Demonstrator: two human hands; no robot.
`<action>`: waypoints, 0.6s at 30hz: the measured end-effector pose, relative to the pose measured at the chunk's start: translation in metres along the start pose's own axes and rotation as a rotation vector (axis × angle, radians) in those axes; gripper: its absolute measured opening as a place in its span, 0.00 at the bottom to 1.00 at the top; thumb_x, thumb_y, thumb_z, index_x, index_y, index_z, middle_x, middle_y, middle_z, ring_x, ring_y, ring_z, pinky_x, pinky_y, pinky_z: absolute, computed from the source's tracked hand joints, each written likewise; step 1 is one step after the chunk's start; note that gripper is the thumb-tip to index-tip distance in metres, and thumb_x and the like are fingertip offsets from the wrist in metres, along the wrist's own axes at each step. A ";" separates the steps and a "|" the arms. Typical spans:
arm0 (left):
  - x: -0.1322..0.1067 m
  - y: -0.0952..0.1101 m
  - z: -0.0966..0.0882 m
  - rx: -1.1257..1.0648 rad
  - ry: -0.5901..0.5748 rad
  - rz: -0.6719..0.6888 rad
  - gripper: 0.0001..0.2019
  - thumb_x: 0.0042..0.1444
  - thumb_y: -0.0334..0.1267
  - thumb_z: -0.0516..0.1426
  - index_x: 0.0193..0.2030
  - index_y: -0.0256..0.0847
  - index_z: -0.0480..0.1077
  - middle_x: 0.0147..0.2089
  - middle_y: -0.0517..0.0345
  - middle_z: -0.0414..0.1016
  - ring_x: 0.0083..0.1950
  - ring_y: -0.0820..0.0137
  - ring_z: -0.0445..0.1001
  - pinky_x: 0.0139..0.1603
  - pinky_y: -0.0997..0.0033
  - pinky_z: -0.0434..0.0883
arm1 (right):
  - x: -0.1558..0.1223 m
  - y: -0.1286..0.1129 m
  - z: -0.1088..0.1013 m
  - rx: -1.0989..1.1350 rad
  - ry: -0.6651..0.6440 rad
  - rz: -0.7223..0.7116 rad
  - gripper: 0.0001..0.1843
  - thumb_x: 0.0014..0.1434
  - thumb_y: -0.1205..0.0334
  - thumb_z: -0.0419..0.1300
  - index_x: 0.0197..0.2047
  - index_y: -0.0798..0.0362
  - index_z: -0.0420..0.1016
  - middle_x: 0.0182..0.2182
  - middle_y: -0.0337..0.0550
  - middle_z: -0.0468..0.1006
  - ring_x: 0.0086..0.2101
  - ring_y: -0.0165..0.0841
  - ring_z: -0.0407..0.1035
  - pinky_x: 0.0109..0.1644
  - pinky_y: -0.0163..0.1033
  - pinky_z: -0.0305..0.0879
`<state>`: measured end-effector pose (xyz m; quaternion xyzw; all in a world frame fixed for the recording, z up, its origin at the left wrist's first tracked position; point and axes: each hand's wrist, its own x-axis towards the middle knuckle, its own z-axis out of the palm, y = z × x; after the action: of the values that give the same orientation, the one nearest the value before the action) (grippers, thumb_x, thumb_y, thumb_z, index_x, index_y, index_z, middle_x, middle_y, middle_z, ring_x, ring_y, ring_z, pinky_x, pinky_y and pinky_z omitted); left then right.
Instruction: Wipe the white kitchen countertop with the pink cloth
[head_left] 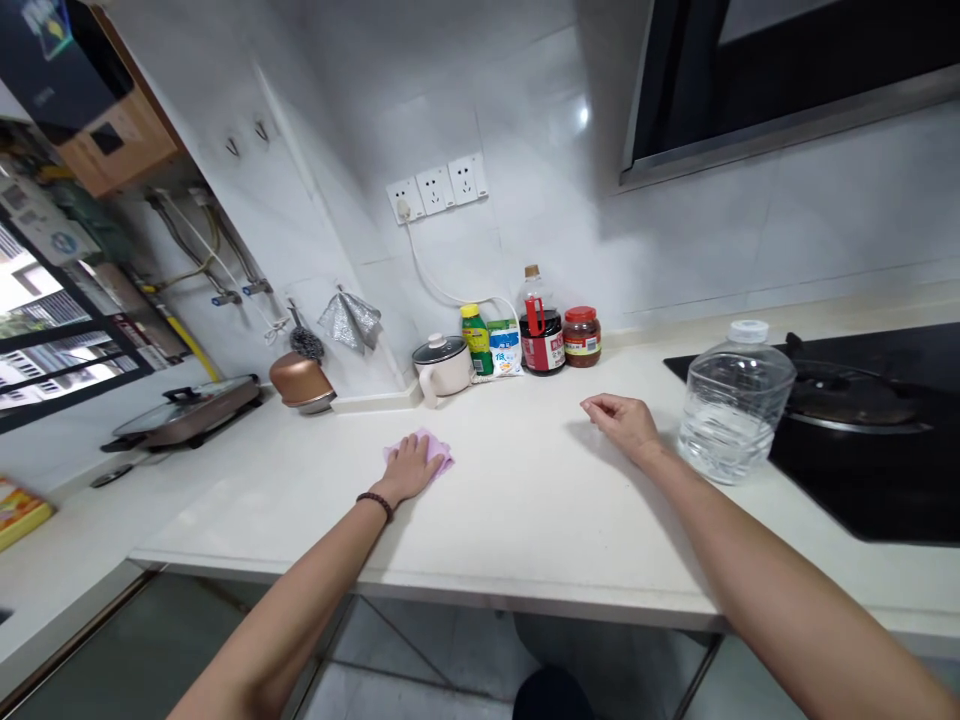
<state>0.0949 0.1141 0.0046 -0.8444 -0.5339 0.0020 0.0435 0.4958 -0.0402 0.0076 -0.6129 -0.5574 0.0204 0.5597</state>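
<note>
My left hand (pixel 409 466) presses down on a pink cleaning cloth (pixel 442 450) on the white countertop (pixel 510 500). The cloth's edges show around the fingers, and a dark bead bracelet circles the wrist. Farther right, my right hand (pixel 622 425) hovers just over the counter, fingers curled together and thumb against them. Nothing shows in it. Right of that hand, a large clear plastic jug (pixel 731 410) with a white cap stands beside the black stove, partly filled with clear liquid.
Along the wall stand a small cream pot (pixel 450 372), a green yellow-capped bottle (pixel 476 340), a white-blue bag (pixel 505 350), a dark sauce bottle (pixel 541 350) and a red-lidded jar (pixel 582 340). A gas stove (pixel 862 480) lies right, an electric pan (pixel 180 410) left. A range hood (pixel 795 110) hangs above.
</note>
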 end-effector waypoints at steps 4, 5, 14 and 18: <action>-0.016 0.064 -0.008 -0.036 -0.051 0.169 0.41 0.65 0.61 0.36 0.75 0.32 0.44 0.76 0.35 0.41 0.76 0.47 0.40 0.71 0.45 0.44 | -0.002 -0.004 0.002 -0.016 -0.008 -0.013 0.18 0.58 0.48 0.58 0.34 0.51 0.83 0.27 0.41 0.82 0.27 0.34 0.73 0.32 0.36 0.65; -0.021 0.082 -0.010 -0.051 -0.060 0.228 0.42 0.65 0.62 0.36 0.75 0.32 0.42 0.77 0.35 0.40 0.76 0.48 0.39 0.72 0.44 0.43 | -0.002 -0.005 0.003 -0.019 -0.007 -0.018 0.17 0.58 0.48 0.58 0.34 0.51 0.83 0.27 0.40 0.82 0.27 0.34 0.72 0.32 0.36 0.65; -0.056 0.238 -0.022 -0.182 -0.154 0.737 0.47 0.62 0.68 0.34 0.77 0.32 0.34 0.78 0.36 0.30 0.77 0.46 0.29 0.72 0.39 0.37 | -0.004 0.002 0.001 -0.009 -0.031 -0.031 0.19 0.58 0.46 0.58 0.34 0.51 0.82 0.26 0.40 0.81 0.27 0.35 0.73 0.33 0.37 0.66; -0.060 0.253 -0.025 -0.189 -0.146 0.770 0.47 0.63 0.68 0.34 0.77 0.31 0.33 0.78 0.36 0.29 0.77 0.46 0.29 0.72 0.39 0.37 | -0.005 0.005 -0.003 0.017 -0.027 -0.016 0.20 0.58 0.44 0.58 0.35 0.52 0.83 0.26 0.41 0.81 0.27 0.35 0.73 0.31 0.37 0.67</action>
<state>0.2981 -0.0492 0.0078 -0.9806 -0.1779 0.0288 -0.0765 0.4994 -0.0441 0.0023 -0.6036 -0.5694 0.0289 0.5573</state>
